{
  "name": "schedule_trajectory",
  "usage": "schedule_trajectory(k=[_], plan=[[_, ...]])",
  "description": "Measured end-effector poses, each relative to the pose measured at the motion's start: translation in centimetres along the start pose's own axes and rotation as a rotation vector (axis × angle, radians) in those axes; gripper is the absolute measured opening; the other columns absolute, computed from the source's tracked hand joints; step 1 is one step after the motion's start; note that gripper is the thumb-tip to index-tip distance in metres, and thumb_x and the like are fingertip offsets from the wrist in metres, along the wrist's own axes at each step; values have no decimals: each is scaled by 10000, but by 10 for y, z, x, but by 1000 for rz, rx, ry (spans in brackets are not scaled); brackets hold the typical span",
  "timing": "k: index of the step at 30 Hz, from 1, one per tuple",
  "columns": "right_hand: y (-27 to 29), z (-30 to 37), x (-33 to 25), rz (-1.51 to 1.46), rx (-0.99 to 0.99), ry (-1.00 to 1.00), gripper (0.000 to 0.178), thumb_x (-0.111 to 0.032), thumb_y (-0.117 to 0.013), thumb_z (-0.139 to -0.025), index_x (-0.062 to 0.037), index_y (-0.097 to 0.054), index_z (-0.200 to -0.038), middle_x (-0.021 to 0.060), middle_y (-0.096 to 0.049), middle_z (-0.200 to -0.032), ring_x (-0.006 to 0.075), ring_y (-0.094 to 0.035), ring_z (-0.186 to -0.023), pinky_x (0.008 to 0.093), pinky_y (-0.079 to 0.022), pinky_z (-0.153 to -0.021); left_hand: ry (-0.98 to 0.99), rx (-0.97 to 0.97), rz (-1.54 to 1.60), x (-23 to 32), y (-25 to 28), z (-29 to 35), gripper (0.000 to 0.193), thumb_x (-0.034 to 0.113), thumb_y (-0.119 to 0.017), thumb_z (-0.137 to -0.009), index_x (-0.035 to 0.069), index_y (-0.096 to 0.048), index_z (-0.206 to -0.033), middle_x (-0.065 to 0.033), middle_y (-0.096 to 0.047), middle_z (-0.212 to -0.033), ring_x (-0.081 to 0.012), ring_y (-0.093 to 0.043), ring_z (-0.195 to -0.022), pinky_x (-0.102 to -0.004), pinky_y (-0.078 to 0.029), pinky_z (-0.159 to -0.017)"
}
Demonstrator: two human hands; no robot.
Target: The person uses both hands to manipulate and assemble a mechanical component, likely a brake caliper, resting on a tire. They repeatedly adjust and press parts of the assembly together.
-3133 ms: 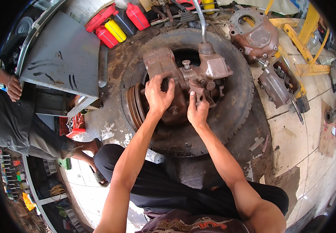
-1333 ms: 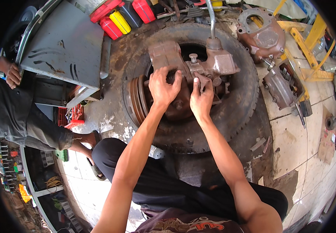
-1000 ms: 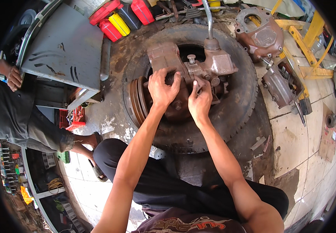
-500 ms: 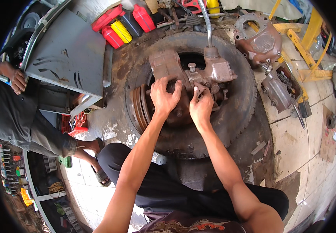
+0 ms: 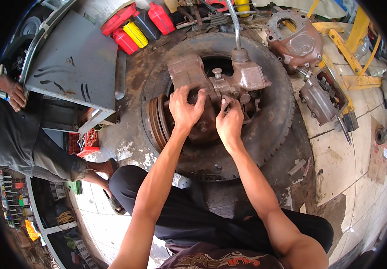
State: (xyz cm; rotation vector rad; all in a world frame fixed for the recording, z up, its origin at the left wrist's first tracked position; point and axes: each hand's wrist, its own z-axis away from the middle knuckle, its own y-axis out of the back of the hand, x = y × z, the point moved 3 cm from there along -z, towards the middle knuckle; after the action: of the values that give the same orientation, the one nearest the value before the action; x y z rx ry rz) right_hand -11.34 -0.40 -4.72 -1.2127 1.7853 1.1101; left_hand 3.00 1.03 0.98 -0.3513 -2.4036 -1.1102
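A brown, greasy gearbox (image 5: 207, 121) lies on a worn tyre (image 5: 272, 130) in front of me. From its tower a metal lever (image 5: 236, 27) rises toward the far side, and a grooved disc or drum (image 5: 156, 121) sits at its left end. My left hand (image 5: 185, 108) rests on the casing, fingers bent over it and thumb spread apart from them. Beside it, my right hand (image 5: 230, 123) is closed, thumb and fingers pinched together at the casing below the tower. What lies within that pinch is too small to tell.
A brown bell housing (image 5: 296, 40) and another opened gear case (image 5: 321, 101) lie at the right near a yellow frame (image 5: 350, 51). Red, yellow and black bottles (image 5: 160, 18) stand beyond the tyre. At left are a grey metal cabinet (image 5: 75, 58) and another person's leg (image 5: 54, 152).
The whole view has shifted slightly up and to the left. Both hands keep nearly the same places on the gearbox, with only small finger movement.
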Motion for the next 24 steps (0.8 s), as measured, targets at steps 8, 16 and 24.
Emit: schedule_trajectory(k=[8, 16, 24], plan=[[-3, -18, -27, 88, 10, 119, 149, 15, -608, -932, 42, -664, -1067, 206, -647, -987, 431, -642, -921, 494, -521, -823, -46, 39, -4, 0, -3, 1, 237, 275, -743, -841, 83, -739, -980, -120, -713, -875, -333, -652, -873, -425, -472, -853], [0, -21, -18, -5, -29, -45, 156, -76, -573, -998, 47, -664, -1029, 253, -681, -974, 459, -663, -907, 483, -532, -791, -52, 35, -6, 1, -2, 2, 236, 277, -738, -843, 80, -741, -974, -124, -722, -890, -335, -659, -888, -424, -472, -854], [4, -9, -7, -50, -3, -48, 157, -66, -567, -1002, 52, -669, -1024, 244, -661, -959, 452, -650, -886, 487, -517, -794, -16, -4, -40, -1, 0, -1, 236, 271, -735, -866, 85, -741, -1012, -134, -722, -961, -347, -662, -946, -426, -487, -886]])
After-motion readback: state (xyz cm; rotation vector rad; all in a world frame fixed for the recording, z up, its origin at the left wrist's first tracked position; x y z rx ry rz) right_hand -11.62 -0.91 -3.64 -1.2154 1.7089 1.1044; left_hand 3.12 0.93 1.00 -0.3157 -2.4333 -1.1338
